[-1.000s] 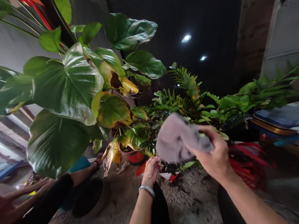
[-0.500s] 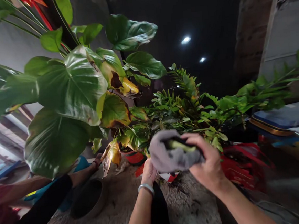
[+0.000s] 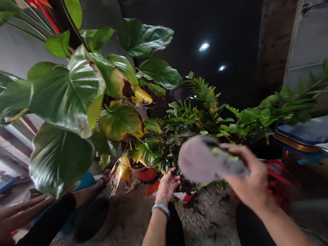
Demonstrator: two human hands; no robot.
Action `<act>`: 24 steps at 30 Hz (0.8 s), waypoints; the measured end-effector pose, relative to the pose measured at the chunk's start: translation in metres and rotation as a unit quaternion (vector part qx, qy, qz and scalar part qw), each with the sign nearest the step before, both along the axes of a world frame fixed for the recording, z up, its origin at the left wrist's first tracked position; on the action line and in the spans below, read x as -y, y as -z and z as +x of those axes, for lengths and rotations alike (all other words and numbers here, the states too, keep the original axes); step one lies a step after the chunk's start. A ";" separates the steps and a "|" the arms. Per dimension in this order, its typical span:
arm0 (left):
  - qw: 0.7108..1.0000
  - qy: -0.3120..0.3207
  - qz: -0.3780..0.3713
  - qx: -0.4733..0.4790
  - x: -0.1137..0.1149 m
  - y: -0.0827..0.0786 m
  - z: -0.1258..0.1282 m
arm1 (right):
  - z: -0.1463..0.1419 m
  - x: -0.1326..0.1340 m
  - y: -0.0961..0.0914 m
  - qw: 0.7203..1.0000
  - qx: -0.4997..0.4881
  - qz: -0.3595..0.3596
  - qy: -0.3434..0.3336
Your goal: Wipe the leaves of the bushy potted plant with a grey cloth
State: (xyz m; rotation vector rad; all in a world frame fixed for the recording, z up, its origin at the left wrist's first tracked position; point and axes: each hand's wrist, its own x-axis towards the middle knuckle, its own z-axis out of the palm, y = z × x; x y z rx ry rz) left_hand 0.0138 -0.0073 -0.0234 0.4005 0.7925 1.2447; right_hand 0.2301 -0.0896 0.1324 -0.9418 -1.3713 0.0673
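My right hand (image 3: pixel 249 178) grips a soft grey cloth-like pad (image 3: pixel 202 159) with dark and yellow-green patches; motion blurs it, so its exact kind is unclear. The pad is held up in front of the low leafy plants (image 3: pixel 181 125). Just left of it, my left hand (image 3: pixel 167 185) is open, fingers loosely curled and apart, with a bangle (image 3: pixel 160 208) on the wrist. That hand is beside a red-and-white pot (image 3: pixel 185 196), partly hidden behind it.
Large-leaved plant (image 3: pixel 67 85) fills the upper left, some leaves yellowed and browned. Another person's arm (image 3: pixel 81 196) reaches in at left, near a dark round tub (image 3: pixel 93 221). A red bag (image 3: pixel 281 174) and a blue-lidded box (image 3: pixel 306 132) stand at right.
My right hand and the grey pad have moved right, away from my left hand, and the pad has turned. The left hand's fingers now show, spread a little.
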 end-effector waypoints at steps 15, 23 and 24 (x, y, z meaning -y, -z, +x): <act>1.000 -0.017 -0.007 0.008 0.003 -0.007 0.009 | -0.003 0.010 0.003 0.993 0.056 -0.090 -0.054; 0.998 -0.028 0.022 -0.052 0.009 -0.014 0.009 | -0.061 -0.045 0.001 0.989 0.061 -0.037 -0.131; 0.997 -0.034 0.030 -0.062 0.010 -0.013 0.007 | -0.068 -0.037 0.016 0.983 0.076 -0.058 -0.156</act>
